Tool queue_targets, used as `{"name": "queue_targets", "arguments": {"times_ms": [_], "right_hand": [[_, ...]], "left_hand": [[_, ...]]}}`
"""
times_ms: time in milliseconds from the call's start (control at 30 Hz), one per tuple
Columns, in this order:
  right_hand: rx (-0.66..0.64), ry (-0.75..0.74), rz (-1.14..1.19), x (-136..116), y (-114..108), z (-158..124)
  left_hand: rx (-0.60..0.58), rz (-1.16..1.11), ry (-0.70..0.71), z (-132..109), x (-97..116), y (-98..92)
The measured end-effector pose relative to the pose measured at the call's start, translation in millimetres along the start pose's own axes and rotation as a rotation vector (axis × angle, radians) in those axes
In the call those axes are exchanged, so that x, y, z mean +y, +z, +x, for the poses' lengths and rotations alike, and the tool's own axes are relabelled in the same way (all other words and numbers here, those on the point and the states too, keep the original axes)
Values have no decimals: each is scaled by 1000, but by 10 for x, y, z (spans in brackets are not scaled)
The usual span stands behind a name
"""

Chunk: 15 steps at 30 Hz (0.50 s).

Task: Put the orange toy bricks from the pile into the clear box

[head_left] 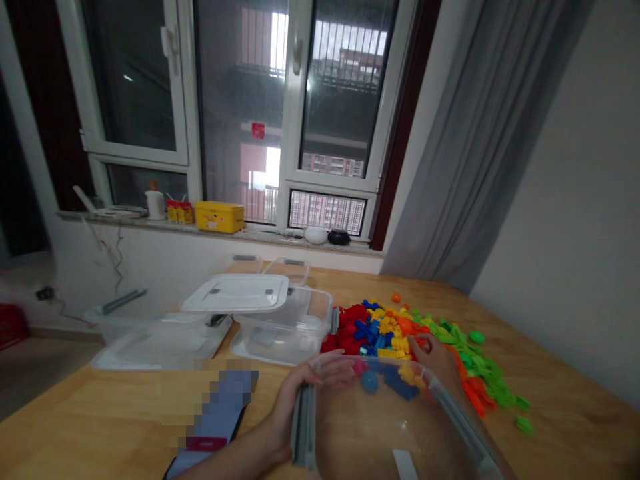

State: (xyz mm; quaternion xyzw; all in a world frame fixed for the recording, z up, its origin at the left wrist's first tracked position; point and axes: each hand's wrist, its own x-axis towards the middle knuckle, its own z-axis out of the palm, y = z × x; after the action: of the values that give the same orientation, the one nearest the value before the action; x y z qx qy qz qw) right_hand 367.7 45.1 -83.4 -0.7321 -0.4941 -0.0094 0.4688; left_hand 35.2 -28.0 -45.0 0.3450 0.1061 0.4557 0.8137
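A clear plastic bin with grey latch handles is tilted on the wooden table in front of me. My left hand grips its left rim by the grey handle, fingers wrapped over the edge. My right hand is closed on the bin's right rim. A few blue and yellow bricks lie inside near its mouth. Just beyond the bin spreads a pile of red, blue, yellow, orange and green toy bricks.
Several clear plastic bins and lids stand at the left of the table. A phone lies near my left forearm. A yellow box and small items sit on the windowsill. A grey curtain hangs at right.
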Motion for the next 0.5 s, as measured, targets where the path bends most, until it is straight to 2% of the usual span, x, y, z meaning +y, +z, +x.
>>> {"name": "queue_targets", "arguments": {"times_ms": [133, 233, 333, 500], "right_hand": [[-33, -2, 25, -51, -68, -9], [57, 34, 98, -132, -134, -25], [140, 105, 318, -214, -176, -33], [55, 252, 830, -278, -131, -30]], "left_hand": [[-6, -43, -16, 48, 54, -22], [-6, -79, -8, 61, 69, -41], [-41, -105, -13, 62, 58, -81], [-73, -114, -22, 68, 48, -103]]}}
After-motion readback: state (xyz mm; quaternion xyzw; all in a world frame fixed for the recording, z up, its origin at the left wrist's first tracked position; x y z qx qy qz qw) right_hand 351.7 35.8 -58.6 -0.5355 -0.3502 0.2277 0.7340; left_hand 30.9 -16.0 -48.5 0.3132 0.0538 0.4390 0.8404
